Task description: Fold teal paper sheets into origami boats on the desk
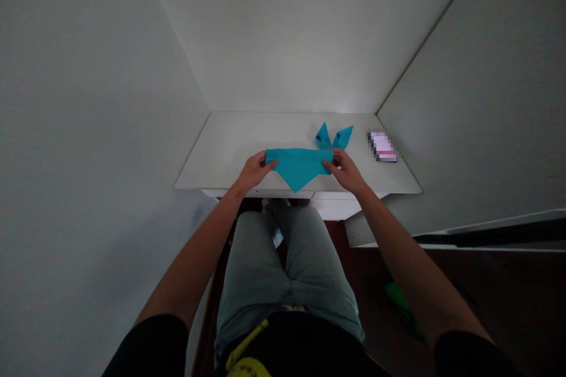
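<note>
A folded sheet of blue paper [297, 166] is stretched between my two hands over the front of the white desk. Its top edge runs nearly straight, and a triangular point hangs downward in the middle. My left hand [256, 169] pinches the left end, thumb on the near face and fingers behind. On the right end, my right hand [345, 169] has the same kind of pinch. Just behind the paper, close to my right hand, stands a blue folded-paper figure [339, 138] with two pointed wings; its lower part is partly hidden.
The white desk [234, 135] sits in a corner between pale walls. A phone with a blurred screen [382, 146] lies at its right side. A drawer front [333, 208] shows below the desk edge, above my legs. Something green [400, 300] lies on the dark floor at right.
</note>
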Available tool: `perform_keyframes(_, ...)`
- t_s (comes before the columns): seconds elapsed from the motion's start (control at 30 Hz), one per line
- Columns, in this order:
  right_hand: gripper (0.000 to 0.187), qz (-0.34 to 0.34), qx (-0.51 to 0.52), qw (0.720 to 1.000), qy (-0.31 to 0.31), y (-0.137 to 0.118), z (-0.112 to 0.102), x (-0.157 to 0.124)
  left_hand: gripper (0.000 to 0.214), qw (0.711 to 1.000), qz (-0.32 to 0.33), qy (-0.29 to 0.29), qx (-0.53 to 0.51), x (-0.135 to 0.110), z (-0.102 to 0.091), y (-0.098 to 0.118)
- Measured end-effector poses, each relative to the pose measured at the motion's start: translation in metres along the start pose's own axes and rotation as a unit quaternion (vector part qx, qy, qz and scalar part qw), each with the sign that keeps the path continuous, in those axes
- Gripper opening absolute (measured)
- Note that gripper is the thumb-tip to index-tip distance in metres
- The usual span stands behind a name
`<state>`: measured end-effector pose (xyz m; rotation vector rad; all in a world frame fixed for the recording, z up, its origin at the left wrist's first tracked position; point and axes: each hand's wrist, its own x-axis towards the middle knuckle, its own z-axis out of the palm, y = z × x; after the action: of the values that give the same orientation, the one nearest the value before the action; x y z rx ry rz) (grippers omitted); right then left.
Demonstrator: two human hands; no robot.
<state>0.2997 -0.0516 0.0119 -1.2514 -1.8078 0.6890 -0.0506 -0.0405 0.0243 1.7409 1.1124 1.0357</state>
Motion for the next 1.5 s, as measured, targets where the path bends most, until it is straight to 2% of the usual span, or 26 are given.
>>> perform_keyframes(0.1,0.057,0.029,-0.051,0.998,-0.02,0.017,0.011,0.01,0.044,0.992,-0.046,0.006,0.115,0.006,0.009,-0.011)
perform_keyframes(0.17,0.061,0.023,-0.111,0.994,-0.006,0.025,0.021,0.007,0.054,0.969,-0.065,0.044,0.235,0.001,0.016,-0.018)
perform_keyframes(0.27,0.055,-0.036,-0.2,0.979,0.022,0.026,0.031,-0.002,0.071,0.938,-0.019,0.097,0.331,-0.011,0.023,-0.022)
perform_keyframes(0.3,0.048,-0.057,-0.219,0.974,0.011,0.025,0.032,-0.004,0.066,0.937,0.004,0.087,0.34,-0.015,0.024,-0.021)
perform_keyframes(0.37,0.037,-0.083,-0.239,0.967,-0.039,0.019,0.031,-0.008,0.047,0.939,0.039,0.03,0.341,-0.019,0.022,-0.02)
perform_keyframes(0.43,0.039,-0.093,-0.242,0.962,-0.087,0.015,0.026,-0.012,0.036,0.938,0.064,-0.033,0.34,-0.023,0.017,-0.02)
perform_keyframes(0.63,0.05,-0.149,-0.246,0.939,-0.187,0.019,0.001,-0.028,0.061,0.913,0.132,-0.156,0.353,-0.043,-0.008,-0.027)
perform_keyframes(0.77,0.06,-0.159,-0.233,0.93,-0.237,0.026,-0.013,-0.035,0.051,0.914,0.135,-0.171,0.341,-0.048,-0.018,-0.031)
perform_keyframes(0.93,0.049,-0.154,-0.19,0.937,-0.25,0.029,-0.019,-0.03,0.037,0.918,0.146,-0.173,0.325,-0.037,-0.021,-0.029)
perform_keyframes(1.17,0.034,-0.124,-0.145,0.961,-0.202,0.027,-0.007,-0.021,0.022,0.931,0.086,-0.136,0.326,-0.021,-0.01,-0.018)
perform_keyframes(1.27,0.043,-0.084,-0.166,0.969,-0.16,0.031,-0.002,-0.019,0.039,0.939,0.043,-0.114,0.322,-0.015,-0.004,-0.018)
perform_keyframes(1.37,0.06,-0.056,-0.181,0.969,-0.155,0.038,-0.001,-0.016,0.059,0.942,-0.015,-0.111,0.316,-0.009,-0.002,-0.02)
perform_keyframes(1.43,0.062,-0.047,-0.182,0.968,-0.164,0.042,-0.002,-0.014,0.061,0.941,-0.042,-0.123,0.313,-0.005,-0.003,-0.02)
perform_keyframes(1.5,0.055,-0.046,-0.175,0.969,-0.17,0.044,-0.003,-0.012,0.058,0.938,-0.06,-0.136,0.312,-0.003,-0.004,-0.019)
